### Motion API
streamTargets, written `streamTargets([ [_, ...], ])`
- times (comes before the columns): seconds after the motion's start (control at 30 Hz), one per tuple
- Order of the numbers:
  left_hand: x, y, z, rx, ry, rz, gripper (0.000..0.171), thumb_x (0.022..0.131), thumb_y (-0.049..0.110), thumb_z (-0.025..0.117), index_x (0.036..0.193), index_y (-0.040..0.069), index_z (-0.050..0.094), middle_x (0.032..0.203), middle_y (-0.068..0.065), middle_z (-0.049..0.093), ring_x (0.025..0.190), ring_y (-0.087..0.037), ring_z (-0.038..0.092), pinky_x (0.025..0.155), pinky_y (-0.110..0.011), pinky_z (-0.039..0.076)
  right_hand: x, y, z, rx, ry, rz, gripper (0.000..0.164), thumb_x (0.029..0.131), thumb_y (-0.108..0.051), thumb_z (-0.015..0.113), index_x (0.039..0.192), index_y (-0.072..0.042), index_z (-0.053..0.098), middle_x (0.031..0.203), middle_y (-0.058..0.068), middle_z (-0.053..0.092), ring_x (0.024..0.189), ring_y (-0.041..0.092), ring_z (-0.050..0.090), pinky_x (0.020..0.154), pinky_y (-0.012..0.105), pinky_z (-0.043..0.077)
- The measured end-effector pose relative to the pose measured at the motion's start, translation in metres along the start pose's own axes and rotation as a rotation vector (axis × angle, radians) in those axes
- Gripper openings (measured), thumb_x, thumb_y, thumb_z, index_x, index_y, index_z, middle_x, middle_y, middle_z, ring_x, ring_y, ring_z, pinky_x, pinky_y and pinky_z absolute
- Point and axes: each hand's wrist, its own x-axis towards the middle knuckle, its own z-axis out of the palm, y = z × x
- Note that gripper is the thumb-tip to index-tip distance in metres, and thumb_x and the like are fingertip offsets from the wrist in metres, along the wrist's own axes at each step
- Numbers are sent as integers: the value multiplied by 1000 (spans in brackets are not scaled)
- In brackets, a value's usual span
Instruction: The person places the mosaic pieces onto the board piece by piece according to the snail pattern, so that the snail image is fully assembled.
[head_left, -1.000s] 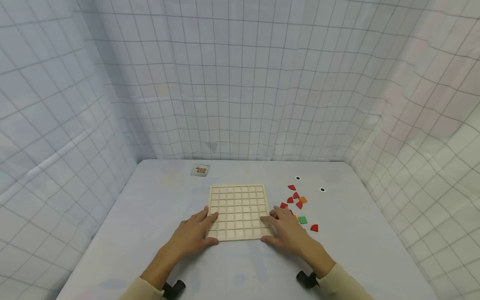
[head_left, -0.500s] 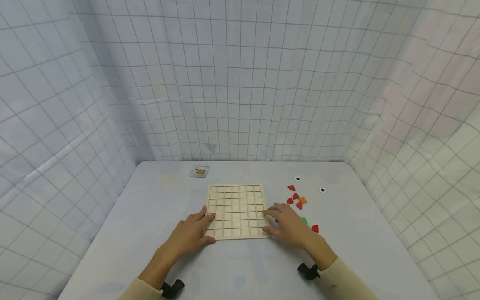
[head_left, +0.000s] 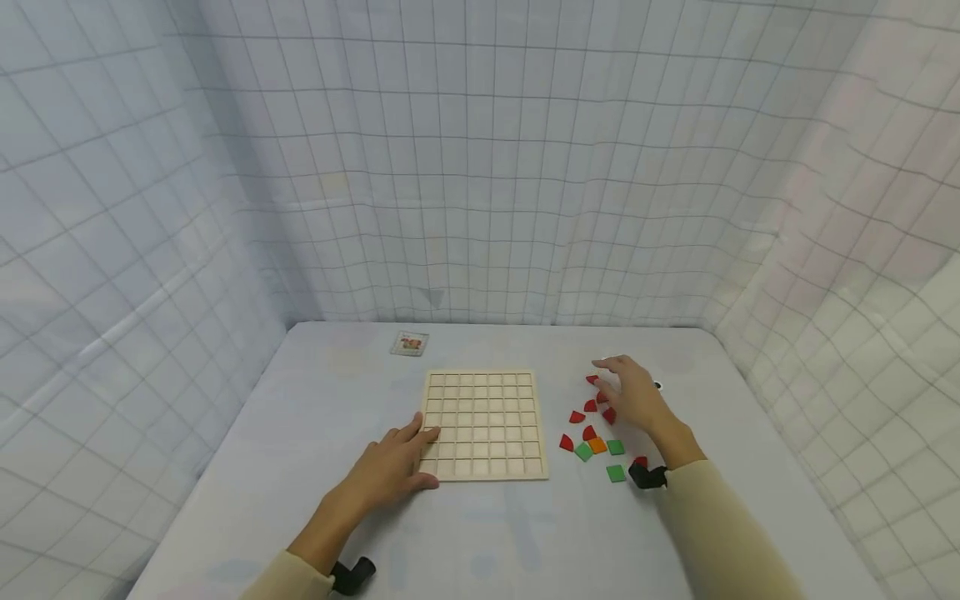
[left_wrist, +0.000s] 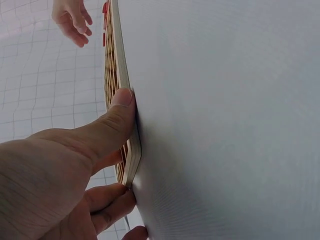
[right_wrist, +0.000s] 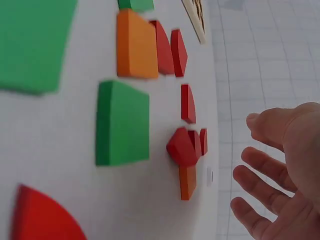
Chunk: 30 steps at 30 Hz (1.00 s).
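Note:
A pale wooden grid board (head_left: 486, 427) lies flat on the table, its square cells bare. My left hand (head_left: 386, 468) holds the board's near left corner. In the left wrist view the thumb (left_wrist: 122, 97) presses the front edge, while other fingers (left_wrist: 112, 205) sit round the corner. To the right of the board, my right hand (head_left: 637, 402) hovers over the far part of a group of loose pieces, fingers relaxed and holding nothing. Several red quarter-round pieces (head_left: 577, 417) lie there, with green squares (right_wrist: 127, 125) and orange squares (right_wrist: 137, 45).
A small picture card (head_left: 410, 342) lies behind the board, to the left. White eye-like discs (head_left: 657, 385) lie at the far right, partly hidden by the right hand. White gridded curtains (head_left: 480, 167) stand round the table's back and sides.
My right hand has left the board's right edge and moved right and away over the red pieces, uncovering green and orange pieces. My left hand stays at the board's corner.

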Motion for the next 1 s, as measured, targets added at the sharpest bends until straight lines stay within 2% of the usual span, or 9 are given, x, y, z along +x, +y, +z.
streamTargets([
  [0.2, 0, 4, -3, 3, -5, -2, 88, 95, 43, 97, 169, 10, 61, 184, -27, 44, 158, -53, 59, 114, -82, 53, 20, 25, -4, 17, -29, 82, 47, 117, -14, 68, 162, -1, 65, 166, 33, 58, 149, 55, 63, 125, 70, 55],
  [0.43, -1, 3, -3, 0, 0, -3, 88, 95, 42, 97, 169, 10, 61, 184, -26, 44, 160, -52, 57, 115, -81, 53, 30, 35, 0, 70, -3, 174, 50, 118, -14, 61, 166, -2, 61, 160, 33, 60, 138, 50, 65, 125, 68, 54],
  [0.63, -2, 1, -2, -8, 14, 2, 89, 94, 42, 97, 168, 9, 62, 184, -26, 45, 158, -52, 59, 114, -81, 54, 35, 39, 4, 142, -9, 244, 51, 117, -21, 68, 165, -5, 63, 151, 31, 61, 131, 46, 64, 119, 63, 59],
  [0.83, 0, 0, 1, -17, 14, -1, 89, 93, 42, 98, 168, 10, 63, 184, -25, 46, 157, -52, 59, 113, -83, 53, 36, 43, 8, 174, -21, 307, 48, 117, -26, 72, 161, -5, 68, 151, 30, 63, 137, 46, 65, 123, 63, 57],
  [1.0, 1, -1, 2, -23, 21, -3, 89, 92, 43, 98, 168, 10, 62, 184, -25, 47, 156, -52, 60, 112, -85, 53, 40, 42, 11, 183, 28, 294, 38, 115, -21, 75, 148, -1, 77, 131, 24, 75, 117, 37, 68, 105, 48, 61],
])
